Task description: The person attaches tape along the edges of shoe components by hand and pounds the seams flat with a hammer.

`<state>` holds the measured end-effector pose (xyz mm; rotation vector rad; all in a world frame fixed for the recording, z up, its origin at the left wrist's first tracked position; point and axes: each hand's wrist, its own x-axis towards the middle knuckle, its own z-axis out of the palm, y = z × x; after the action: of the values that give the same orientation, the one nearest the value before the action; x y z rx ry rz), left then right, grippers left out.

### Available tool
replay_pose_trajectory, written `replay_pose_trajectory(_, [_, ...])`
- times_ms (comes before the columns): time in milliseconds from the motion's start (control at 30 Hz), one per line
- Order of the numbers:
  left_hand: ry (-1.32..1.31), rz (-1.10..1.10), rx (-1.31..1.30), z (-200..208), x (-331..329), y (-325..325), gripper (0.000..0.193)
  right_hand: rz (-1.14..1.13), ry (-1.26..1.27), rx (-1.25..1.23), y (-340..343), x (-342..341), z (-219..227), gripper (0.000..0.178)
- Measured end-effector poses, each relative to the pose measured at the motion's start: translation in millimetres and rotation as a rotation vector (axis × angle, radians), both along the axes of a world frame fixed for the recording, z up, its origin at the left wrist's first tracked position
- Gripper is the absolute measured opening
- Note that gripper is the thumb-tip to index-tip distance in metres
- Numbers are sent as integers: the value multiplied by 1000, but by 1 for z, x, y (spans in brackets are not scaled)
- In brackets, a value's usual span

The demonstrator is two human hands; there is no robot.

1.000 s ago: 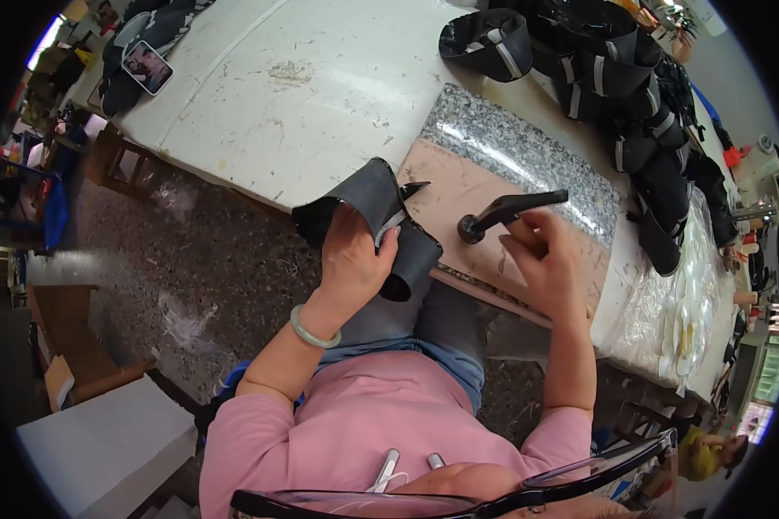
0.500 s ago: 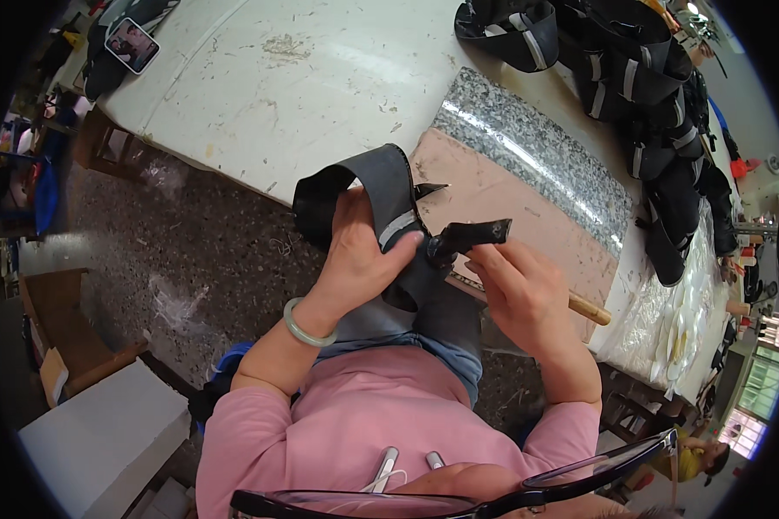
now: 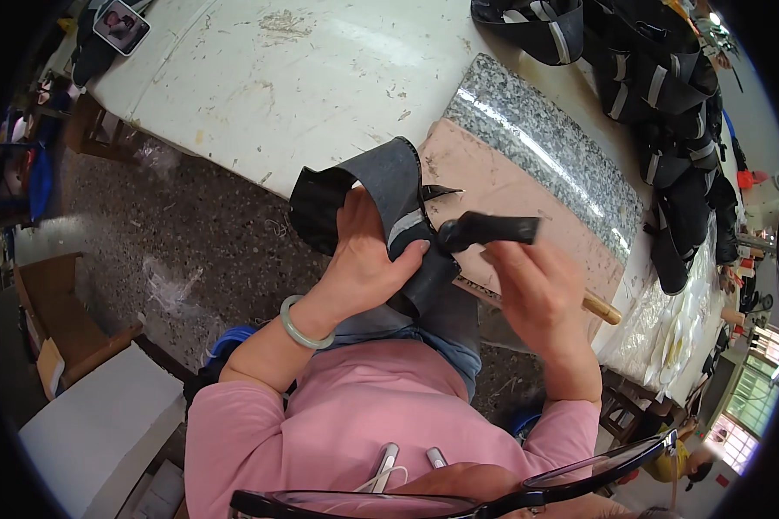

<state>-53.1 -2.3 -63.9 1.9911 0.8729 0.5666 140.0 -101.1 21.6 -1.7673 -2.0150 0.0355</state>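
A curved black leather-like piece with a light grey strip hangs over my lap at the table's edge. My left hand grips it from inside the loop, thumb pressed on its outer face beside the strip; some fingers are hidden behind the material. In my right hand is a hammer with a dark head and a wooden handle whose end sticks out past the wrist side. The hammer's face is close to the piece's right edge; whether they touch I cannot tell. A dark pointed tip pokes out beyond that edge.
A pinkish board and a speckled stone slab lie on the white table. Similar black pieces are heaped at the far right, above clear plastic wrapping. A phone stands at the far left.
My right hand and the hammer have shifted right, the hammer now slightly blurred. The black piece has tilted a little in my left hand, and the whole view has moved slightly.
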Motion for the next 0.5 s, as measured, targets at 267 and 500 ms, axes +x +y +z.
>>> replay_pose_trajectory(267, [-207, 98, -192, 0, 4, 5, 51, 127, -37, -40, 2, -1, 5, 41])
replay_pose_trajectory(500, [-151, 95, -54, 2, 6, 3, 53, 60, -26, -21, -1, 7, -1, 28])
